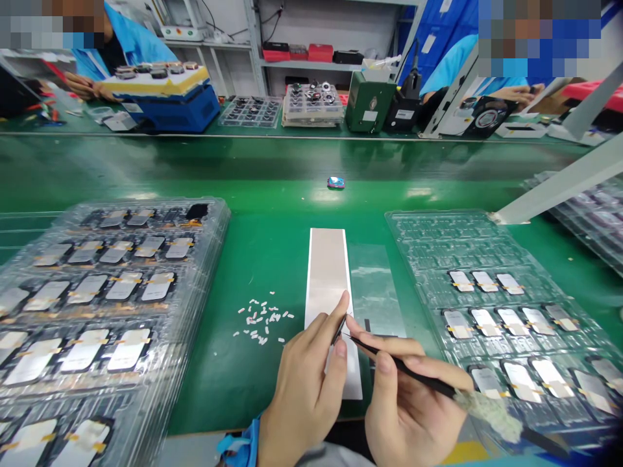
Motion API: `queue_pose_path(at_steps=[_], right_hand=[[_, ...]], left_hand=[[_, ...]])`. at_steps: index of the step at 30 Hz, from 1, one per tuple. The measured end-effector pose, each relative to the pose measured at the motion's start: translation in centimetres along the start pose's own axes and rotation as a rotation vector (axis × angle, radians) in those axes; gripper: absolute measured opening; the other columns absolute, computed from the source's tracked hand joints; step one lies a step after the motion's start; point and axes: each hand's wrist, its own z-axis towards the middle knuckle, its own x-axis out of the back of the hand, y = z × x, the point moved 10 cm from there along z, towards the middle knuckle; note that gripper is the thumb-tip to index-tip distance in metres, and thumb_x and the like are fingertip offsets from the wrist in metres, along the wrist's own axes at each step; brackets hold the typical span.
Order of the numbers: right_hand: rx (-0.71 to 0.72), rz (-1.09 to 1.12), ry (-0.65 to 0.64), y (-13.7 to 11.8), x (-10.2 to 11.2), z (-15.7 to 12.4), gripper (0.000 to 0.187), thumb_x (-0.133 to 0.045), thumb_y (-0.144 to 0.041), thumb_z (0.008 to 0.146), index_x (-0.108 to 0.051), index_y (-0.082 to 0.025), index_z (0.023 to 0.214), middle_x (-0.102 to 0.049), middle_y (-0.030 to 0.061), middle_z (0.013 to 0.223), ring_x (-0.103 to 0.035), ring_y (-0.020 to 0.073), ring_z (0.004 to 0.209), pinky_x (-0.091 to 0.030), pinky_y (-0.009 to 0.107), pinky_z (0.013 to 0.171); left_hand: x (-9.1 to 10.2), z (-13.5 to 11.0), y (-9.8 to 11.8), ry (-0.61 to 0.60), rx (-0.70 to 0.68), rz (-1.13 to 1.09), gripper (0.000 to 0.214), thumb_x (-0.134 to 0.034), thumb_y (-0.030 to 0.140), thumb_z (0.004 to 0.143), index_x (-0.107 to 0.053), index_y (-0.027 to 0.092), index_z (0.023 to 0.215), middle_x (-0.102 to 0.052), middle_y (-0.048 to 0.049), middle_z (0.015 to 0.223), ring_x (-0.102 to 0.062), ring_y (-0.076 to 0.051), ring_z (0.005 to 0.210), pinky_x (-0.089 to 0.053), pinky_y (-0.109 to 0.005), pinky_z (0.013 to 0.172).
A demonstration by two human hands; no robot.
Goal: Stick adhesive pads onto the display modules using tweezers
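My left hand (pixel 307 383) is closed in a pinch on a small flat part with a dark edge (pixel 339 329), mostly hidden by the fingers. In my right hand (pixel 413 399) are black tweezers (pixel 431 383), their rear wrapped in pale tape; the tips reach the part. Both hands hover over a long beige-and-white strip (pixel 328 259) on the green bench. Beside it lies a clear film sheet (pixel 374 275) with dark marks. Small whitish scraps (pixel 263 318) are scattered left of my left hand.
Stacked clear trays (pixel 214 259) at left hold rows of small screen-like parts with orange tabs. Another clear tray (pixel 413 237) at right holds similar parts in its nearer rows. A slanted white post (pixel 559 178) stands behind it. A small blue-and-red object (pixel 335 183) lies ahead. Two people sit opposite.
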Motion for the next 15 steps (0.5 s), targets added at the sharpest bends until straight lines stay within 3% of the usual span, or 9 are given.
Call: queue_pose_path(at_steps=[11, 15], right_hand=[[0.036, -0.007, -0.021, -0.41, -0.19, 0.15, 0.036, -0.047, 0.011, 0.086, -0.046, -0.019, 0.105, -0.073, 0.0040, 0.096, -0.074, 0.0187, 0.095, -0.068, 0.034, 0.080], [0.011, -0.010, 0.008, -0.22, 0.09, 0.00, 0.033, -0.047, 0.009, 0.088, -0.046, -0.020, 0.105, -0.073, 0.0042, 0.094, -0.075, 0.0200, 0.092, -0.068, 0.035, 0.077]], left_hand=[[0.01, 0.10, -0.29, 0.002, 0.022, 0.051, 0.051, -0.033, 0.024, 0.106, -0.029, 0.037, 0.155, -0.064, -0.0034, 0.102, -0.063, -0.019, 0.091, -0.052, -0.032, 0.080], [-0.08, 0.12, -0.28, -0.006, 0.022, 0.037, 0.052, -0.034, 0.024, 0.106, -0.028, 0.036, 0.156, -0.064, -0.0046, 0.108, -0.062, -0.020, 0.097, -0.051, -0.033, 0.084]])
